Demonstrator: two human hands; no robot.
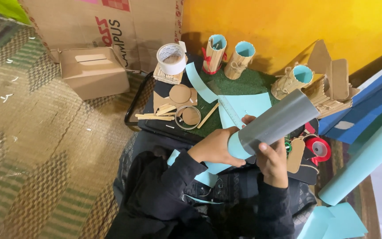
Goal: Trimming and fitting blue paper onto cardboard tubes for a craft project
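Note:
My left hand [215,147] grips the near end of a grey plastic pipe [279,118], where light blue paper [236,148] is wrapped around it. My right hand [273,160] holds the same pipe from below and to the right, thumb up against the grey surface. The pipe slants up and to the right over a low black tray-table [155,124]. A flat sheet of light blue paper [250,105] with a clear ruler [229,110] lies just beyond my hands on a green mat [248,83].
Three stick-covered cups with blue lining [214,53] [239,57] [293,79] stand at the back. A white tape roll [171,58], cardboard discs [180,94], wooden sticks [154,117], a red tape dispenser [318,148], a rolled blue sheet [368,155] and a cardboard box [93,71] lie around.

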